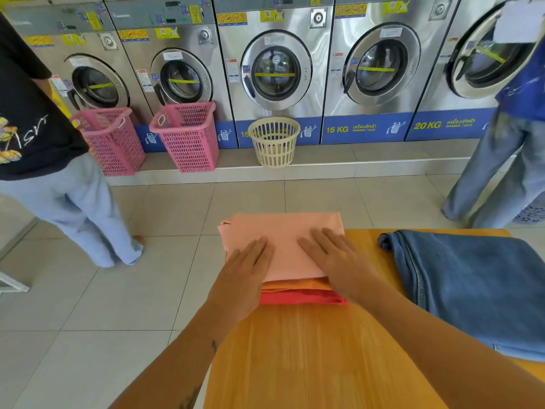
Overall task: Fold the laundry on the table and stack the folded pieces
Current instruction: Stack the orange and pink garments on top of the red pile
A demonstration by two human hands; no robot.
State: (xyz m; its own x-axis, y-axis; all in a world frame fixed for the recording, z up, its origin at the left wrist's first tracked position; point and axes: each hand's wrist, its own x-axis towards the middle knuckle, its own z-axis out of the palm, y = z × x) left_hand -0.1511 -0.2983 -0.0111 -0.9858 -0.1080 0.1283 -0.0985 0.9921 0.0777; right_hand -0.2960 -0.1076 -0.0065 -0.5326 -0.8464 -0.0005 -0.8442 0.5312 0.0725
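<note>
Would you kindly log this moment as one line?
left hand, right hand: flat on pink piece | stack: pink/orange/red | jeans: aside

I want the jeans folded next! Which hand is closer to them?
The right hand. It lies flat on the pink cloth, on the side toward the blue jeans; the left hand rests on the pile's far side.

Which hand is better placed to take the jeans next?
The right hand, likely: it rests flat on the pink stack beside the jeans; the left hand lies at the stack's far side.
</note>
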